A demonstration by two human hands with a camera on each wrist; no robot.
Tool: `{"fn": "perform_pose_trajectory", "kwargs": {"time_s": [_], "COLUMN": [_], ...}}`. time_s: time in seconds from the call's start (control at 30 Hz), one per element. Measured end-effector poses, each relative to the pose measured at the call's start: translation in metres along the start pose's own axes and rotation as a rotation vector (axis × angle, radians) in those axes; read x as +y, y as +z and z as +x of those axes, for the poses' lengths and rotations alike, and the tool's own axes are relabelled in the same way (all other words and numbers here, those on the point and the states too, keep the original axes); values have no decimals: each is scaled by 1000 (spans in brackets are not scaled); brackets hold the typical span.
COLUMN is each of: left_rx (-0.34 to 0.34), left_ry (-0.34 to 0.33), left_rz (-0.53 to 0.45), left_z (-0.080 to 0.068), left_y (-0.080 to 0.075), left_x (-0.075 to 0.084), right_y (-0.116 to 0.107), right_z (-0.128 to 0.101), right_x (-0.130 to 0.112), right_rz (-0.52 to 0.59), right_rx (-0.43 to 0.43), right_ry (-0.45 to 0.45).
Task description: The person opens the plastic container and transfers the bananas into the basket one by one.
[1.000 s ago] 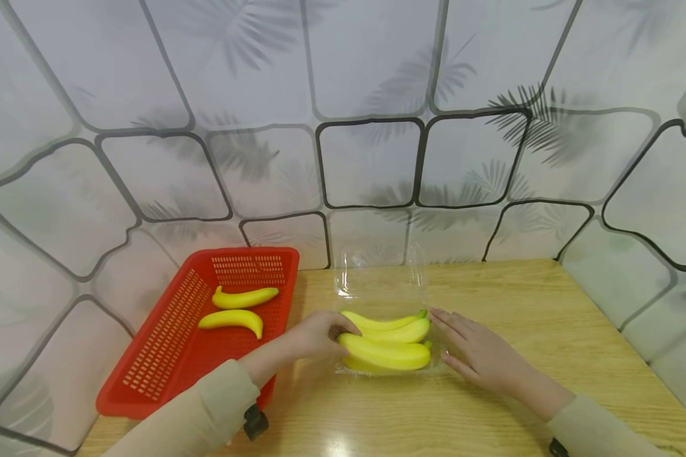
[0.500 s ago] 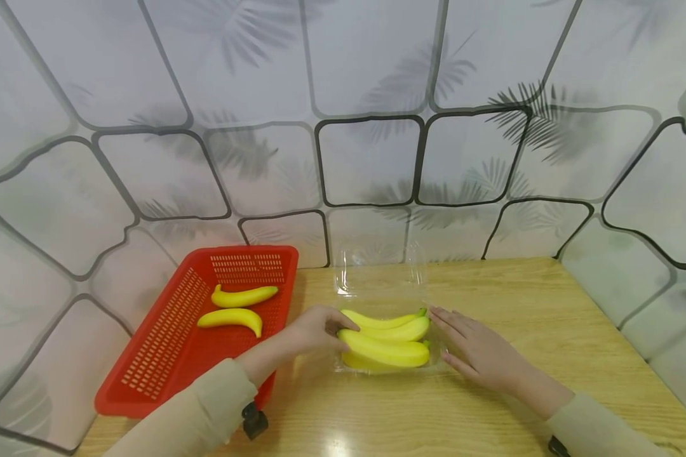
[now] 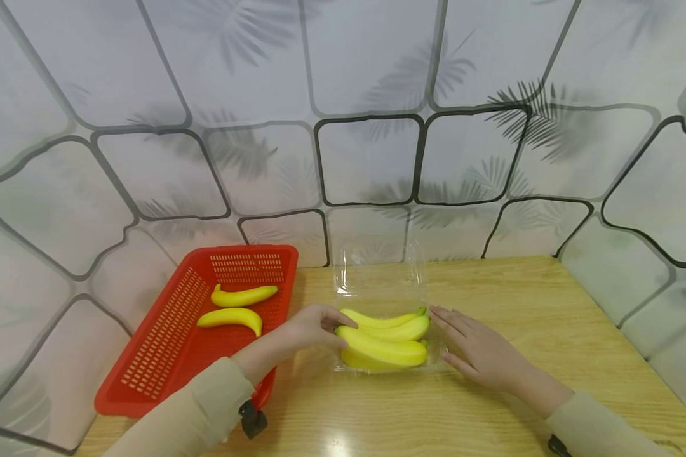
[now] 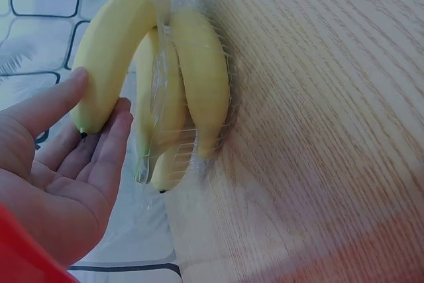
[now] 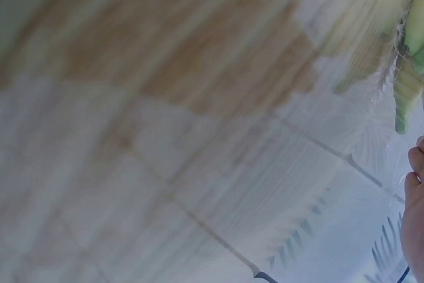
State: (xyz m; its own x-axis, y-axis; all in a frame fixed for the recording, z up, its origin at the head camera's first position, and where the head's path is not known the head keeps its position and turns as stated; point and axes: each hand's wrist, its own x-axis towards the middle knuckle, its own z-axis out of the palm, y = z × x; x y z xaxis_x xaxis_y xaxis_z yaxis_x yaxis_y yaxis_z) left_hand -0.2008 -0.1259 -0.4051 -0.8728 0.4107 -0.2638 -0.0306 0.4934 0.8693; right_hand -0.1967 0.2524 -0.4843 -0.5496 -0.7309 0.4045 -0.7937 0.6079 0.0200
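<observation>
A clear plastic clamshell box (image 3: 380, 279) stands open on the wooden table (image 3: 549, 317), holding several yellow bananas. My left hand (image 3: 314, 327) pinches the left end of the front banana (image 3: 385, 352) between thumb and fingers. In the left wrist view that banana (image 4: 109, 51) lies above the box's plastic rim (image 4: 159, 97), with my left hand (image 4: 66, 164) at its tip. My right hand (image 3: 480, 352) lies flat on the table, fingers straight against the box's right side. The right wrist view is blurred and shows only a fingertip (image 5: 414, 164) and a green banana stem (image 5: 404, 107).
A red perforated basket (image 3: 148, 355) sits at the table's left edge with two bananas (image 3: 244, 296) (image 3: 231, 318) in it. A patterned wall rises right behind the table. Bare wood lies to the right and in front of the box.
The front banana has shifted slightly up and left under my left hand. My right hand has stayed where it was.
</observation>
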Motion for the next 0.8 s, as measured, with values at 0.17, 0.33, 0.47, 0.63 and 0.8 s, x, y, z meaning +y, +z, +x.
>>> {"fn": "perform_pose_trajectory", "kwargs": {"time_s": [0.17, 0.33, 0.47, 0.63, 0.8], "left_rx": [-6, -14, -12, -9, -3], "left_ry": [-5, -9, -5, -1, -2], "left_rz": [-37, -69, -80, -105, -159], "left_z": [0, -1, -2, -2, -4], "left_y": [-2, -3, -4, -6, -8], "left_x": [0, 0, 0, -1, 0], "right_y": [0, -1, -1, -1, -1], "right_z": [0, 0, 1, 0, 0], "right_x": [0, -1, -1, 0, 1], "right_rz": [0, -3, -5, 2, 1], "right_rx": [3, 0, -3, -6, -4], "right_ry": [-3, 3, 6, 5, -1]}}
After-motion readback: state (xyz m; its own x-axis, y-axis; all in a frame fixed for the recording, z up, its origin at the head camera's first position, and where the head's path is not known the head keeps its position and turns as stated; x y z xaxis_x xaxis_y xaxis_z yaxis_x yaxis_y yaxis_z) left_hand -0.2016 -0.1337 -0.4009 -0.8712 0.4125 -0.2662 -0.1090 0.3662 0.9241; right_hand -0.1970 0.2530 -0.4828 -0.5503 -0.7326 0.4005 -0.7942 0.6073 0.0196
